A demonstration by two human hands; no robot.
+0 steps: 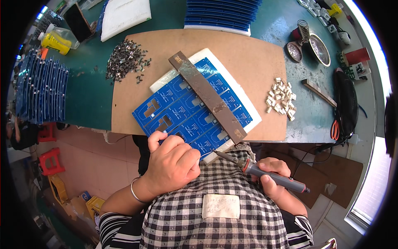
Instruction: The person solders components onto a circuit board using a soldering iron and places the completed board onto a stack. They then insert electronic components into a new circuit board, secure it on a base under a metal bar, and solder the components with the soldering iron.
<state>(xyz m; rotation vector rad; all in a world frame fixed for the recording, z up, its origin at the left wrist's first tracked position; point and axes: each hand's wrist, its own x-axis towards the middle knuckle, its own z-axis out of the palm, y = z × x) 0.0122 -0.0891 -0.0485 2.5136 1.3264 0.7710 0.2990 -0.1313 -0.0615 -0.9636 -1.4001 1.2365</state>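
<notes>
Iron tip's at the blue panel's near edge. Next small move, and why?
Probably settle the soldering iron tip-first on that edge: the right hand aims it there, the left hand is close by, and the brown bar lies across the blue panel, seemingly steadying it.

Blocked across the centre by a brown bar (209,97) lying diagonally over the blue circuit boards (166,95). Passable to its upper right, over the bare brown sheet (255,60), as far as the white connectors (282,99) at right centre. Hemmed in at upper left by small black parts (125,60), at top centre by stacked blue panels (222,14). Barred at lower centre by the left fingers (154,142) and the soldering iron (275,177).
</notes>
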